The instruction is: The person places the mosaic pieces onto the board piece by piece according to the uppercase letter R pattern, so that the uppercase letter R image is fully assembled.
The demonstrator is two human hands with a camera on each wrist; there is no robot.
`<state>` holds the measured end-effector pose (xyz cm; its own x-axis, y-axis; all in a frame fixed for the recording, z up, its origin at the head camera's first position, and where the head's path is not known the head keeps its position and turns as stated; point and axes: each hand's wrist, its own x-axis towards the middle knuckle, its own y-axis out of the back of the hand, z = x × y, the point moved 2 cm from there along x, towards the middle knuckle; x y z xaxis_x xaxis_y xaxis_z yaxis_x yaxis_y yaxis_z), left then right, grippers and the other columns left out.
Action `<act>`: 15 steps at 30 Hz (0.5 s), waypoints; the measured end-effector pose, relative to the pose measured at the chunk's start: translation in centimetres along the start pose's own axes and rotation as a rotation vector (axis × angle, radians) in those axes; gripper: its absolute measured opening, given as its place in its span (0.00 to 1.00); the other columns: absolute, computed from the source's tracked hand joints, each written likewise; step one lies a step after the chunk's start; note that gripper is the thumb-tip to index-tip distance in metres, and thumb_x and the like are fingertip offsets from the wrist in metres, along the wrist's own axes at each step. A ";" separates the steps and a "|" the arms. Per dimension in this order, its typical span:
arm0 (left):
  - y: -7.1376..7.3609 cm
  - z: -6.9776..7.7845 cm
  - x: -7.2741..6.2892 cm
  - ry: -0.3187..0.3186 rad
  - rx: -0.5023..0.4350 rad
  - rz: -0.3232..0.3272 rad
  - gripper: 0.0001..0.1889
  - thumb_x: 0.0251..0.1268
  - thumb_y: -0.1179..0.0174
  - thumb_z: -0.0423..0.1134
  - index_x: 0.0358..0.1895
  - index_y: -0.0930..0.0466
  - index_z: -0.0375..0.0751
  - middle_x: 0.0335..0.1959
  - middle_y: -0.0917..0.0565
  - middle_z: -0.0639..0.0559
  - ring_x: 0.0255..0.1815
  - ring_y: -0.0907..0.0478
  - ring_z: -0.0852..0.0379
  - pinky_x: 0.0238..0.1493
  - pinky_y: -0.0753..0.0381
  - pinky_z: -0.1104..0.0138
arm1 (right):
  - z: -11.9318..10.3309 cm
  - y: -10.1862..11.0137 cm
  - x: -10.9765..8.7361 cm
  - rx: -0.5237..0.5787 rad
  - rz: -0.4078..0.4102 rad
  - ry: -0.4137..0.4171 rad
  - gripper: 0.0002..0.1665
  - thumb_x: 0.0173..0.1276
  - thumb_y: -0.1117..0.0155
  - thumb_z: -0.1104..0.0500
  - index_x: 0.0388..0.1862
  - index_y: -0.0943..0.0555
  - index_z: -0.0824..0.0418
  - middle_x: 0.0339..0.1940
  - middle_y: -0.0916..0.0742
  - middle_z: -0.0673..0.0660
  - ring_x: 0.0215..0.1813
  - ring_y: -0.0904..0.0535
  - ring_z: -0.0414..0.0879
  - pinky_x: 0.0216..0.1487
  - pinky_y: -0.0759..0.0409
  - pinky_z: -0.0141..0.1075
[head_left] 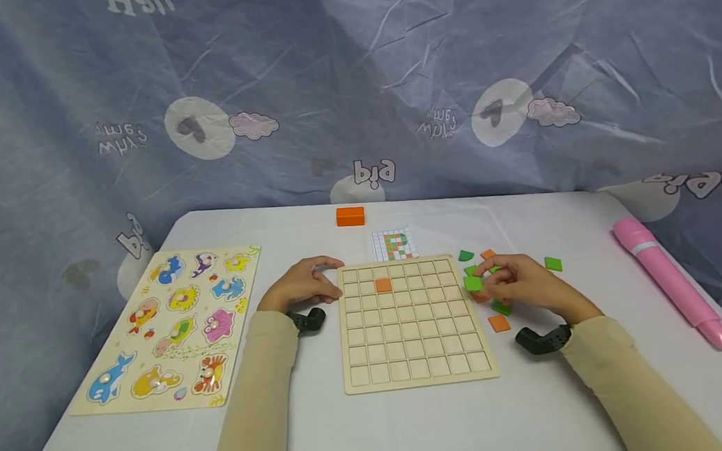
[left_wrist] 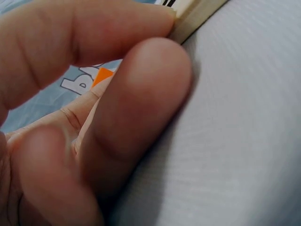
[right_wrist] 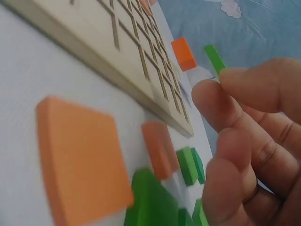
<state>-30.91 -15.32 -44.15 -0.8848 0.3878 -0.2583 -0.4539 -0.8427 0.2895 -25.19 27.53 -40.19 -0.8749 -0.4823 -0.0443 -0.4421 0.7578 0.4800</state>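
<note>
A wooden grid board (head_left: 422, 383) lies flat in mid-table, with one orange square tile (head_left: 383, 285) in a cell of its second row. At the board's upper left edge rests my left hand (head_left: 299, 283); in the left wrist view a fingertip (left_wrist: 162, 21) touches the board's side (left_wrist: 190, 21). My right hand (head_left: 522, 284), just right of the board, pinches a green square tile (head_left: 473, 284) between thumb and finger. That tile (right_wrist: 215, 59) shows edge-on, raised, in the right wrist view. Below the hand lie loose green and orange tiles (right_wrist: 84, 160), partly hidden by it in the head view.
Behind the board lies a paper grid pattern (head_left: 395, 244) in green and orange, with an orange block (head_left: 350, 216) farther back. A sea-animal puzzle board (head_left: 173, 329) occupies the left side. On the right lies a pink marker-shaped stick (head_left: 673, 280). A printed cloth hangs behind the table.
</note>
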 end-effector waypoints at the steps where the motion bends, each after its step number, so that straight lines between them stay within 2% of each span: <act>1: 0.0 0.0 0.0 0.001 0.003 0.002 0.36 0.60 0.23 0.27 0.74 0.23 0.38 0.24 0.13 0.50 0.24 0.16 0.59 0.26 0.25 0.72 | -0.1 -0.1 0.3 0.003 -0.004 -0.002 0.19 0.76 0.34 0.70 0.62 0.22 0.78 0.38 0.07 0.61 0.28 0.22 0.42 0.33 0.20 0.35; 5: 0.0 0.0 0.0 0.006 0.015 0.008 0.36 0.61 0.24 0.28 0.74 0.23 0.39 0.24 0.13 0.50 0.24 0.16 0.59 0.26 0.25 0.73 | -0.5 -0.8 1.4 0.017 -0.015 -0.037 0.20 0.76 0.33 0.68 0.63 0.23 0.77 0.40 0.07 0.62 0.33 0.18 0.42 0.36 0.18 0.35; 8: 0.0 0.0 0.0 0.015 0.015 0.009 0.36 0.61 0.23 0.28 0.74 0.23 0.39 0.24 0.14 0.51 0.24 0.17 0.60 0.26 0.26 0.73 | -0.8 -1.4 2.2 0.035 -0.027 -0.061 0.21 0.75 0.32 0.68 0.63 0.22 0.76 0.40 0.08 0.63 0.32 0.19 0.42 0.36 0.18 0.35; 15: 0.0 0.1 -0.1 0.011 0.011 0.004 0.36 0.61 0.24 0.27 0.74 0.24 0.38 0.24 0.13 0.51 0.24 0.17 0.60 0.26 0.26 0.73 | -1.2 -3.0 4.1 -0.002 -0.041 -0.060 0.20 0.74 0.30 0.66 0.61 0.20 0.72 0.33 0.10 0.60 0.24 0.28 0.43 0.26 0.31 0.33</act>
<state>-30.87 -15.30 -44.08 -0.8854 0.3806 -0.2669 -0.4517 -0.8398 0.3010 -27.23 22.69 -40.76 -0.8662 -0.4859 -0.1164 -0.4777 0.7371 0.4780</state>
